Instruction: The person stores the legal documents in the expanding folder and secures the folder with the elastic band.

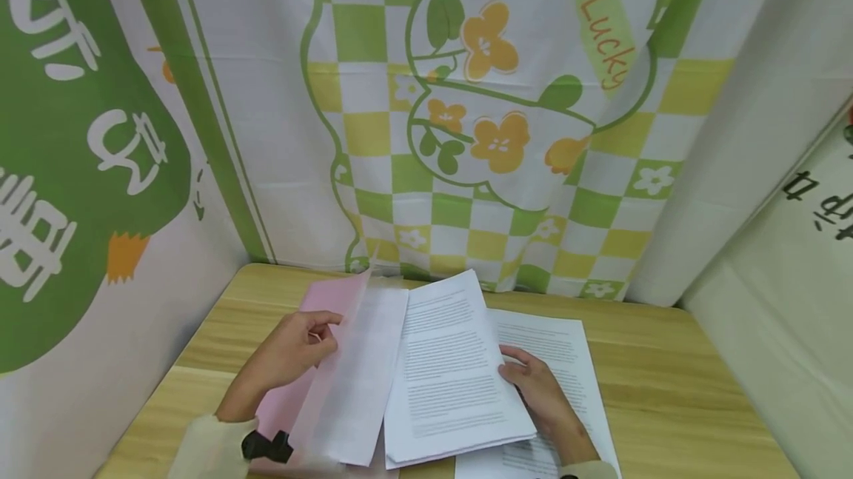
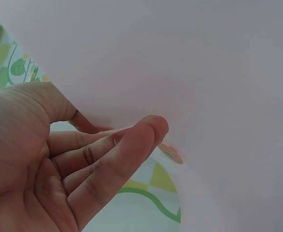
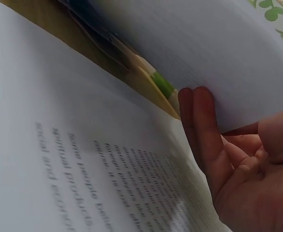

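The left hand's thumb and fingers close in a light pinch on the pale, see-through cover (image 1: pixel 336 360) of a pink folder (image 1: pixel 286 397), lifting the cover's edge; the left hand (image 1: pixel 289 349) is to the left of the sheets. The right hand (image 1: pixel 543 390) grips the right edge of a stack of printed pages (image 1: pixel 453 368), its fingers on one face; in the right wrist view the stack is tilted up, above another printed page.

The folder lies along the left part of a wood-grain table (image 1: pixel 673 390), with a white sheet (image 1: pixel 369 368) showing beside the cover. The held stack slants across the middle, its left edge meeting that white sheet. Below and to the right of the stack, a loose printed page (image 1: pixel 589 375) lies on the table, partly covered by the stack and the right forearm. All the papers sit well in from the table's right edge.

Cream sleeves reach both wrists, and a black strap (image 1: pixel 266 447) shows on the left one. Behind the table's far edge hangs a green, yellow and white checked curtain (image 1: pixel 363 135) with orange flowers and the word "Lucky".
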`<state>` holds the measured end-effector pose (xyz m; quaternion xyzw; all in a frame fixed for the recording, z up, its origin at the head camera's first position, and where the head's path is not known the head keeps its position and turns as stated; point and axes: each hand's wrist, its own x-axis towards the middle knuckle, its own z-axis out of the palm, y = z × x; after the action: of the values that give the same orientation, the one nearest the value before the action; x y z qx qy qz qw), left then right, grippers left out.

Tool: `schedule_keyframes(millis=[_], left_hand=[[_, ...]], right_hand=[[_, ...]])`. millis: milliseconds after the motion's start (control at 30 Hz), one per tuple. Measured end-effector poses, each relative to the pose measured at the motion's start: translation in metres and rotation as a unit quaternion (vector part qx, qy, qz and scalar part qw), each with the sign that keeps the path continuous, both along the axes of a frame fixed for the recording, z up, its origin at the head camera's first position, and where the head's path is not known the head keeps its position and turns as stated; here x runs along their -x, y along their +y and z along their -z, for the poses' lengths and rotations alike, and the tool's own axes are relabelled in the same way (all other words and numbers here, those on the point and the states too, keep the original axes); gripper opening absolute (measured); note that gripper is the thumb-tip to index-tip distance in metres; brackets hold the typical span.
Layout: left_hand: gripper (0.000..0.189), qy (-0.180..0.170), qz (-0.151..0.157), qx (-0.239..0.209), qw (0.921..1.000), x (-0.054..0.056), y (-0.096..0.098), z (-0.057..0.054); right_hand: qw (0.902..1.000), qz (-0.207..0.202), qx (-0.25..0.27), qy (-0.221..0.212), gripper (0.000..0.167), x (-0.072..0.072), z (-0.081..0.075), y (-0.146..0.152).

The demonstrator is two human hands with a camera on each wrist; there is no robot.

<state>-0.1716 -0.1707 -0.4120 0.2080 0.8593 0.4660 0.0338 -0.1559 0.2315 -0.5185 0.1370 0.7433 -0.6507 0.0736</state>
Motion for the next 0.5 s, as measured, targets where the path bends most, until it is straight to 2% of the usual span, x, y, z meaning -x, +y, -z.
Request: schedule_keyframes(millis=[167,500], left_hand=[[0.041,0.001,0.001,-0.001,1.0000,0.000,0.000,0.000],[0.040,0.005,0.001,0.004,1.0000,0.002,-0.001,0.001]], right_hand=[[1.0000,-0.009,0.001,-0.003,0.044,0.000,-0.005,0.011],[0.9955,-0.089,0.031,-0.005,0.052,0.000,-0.004,0.022]])
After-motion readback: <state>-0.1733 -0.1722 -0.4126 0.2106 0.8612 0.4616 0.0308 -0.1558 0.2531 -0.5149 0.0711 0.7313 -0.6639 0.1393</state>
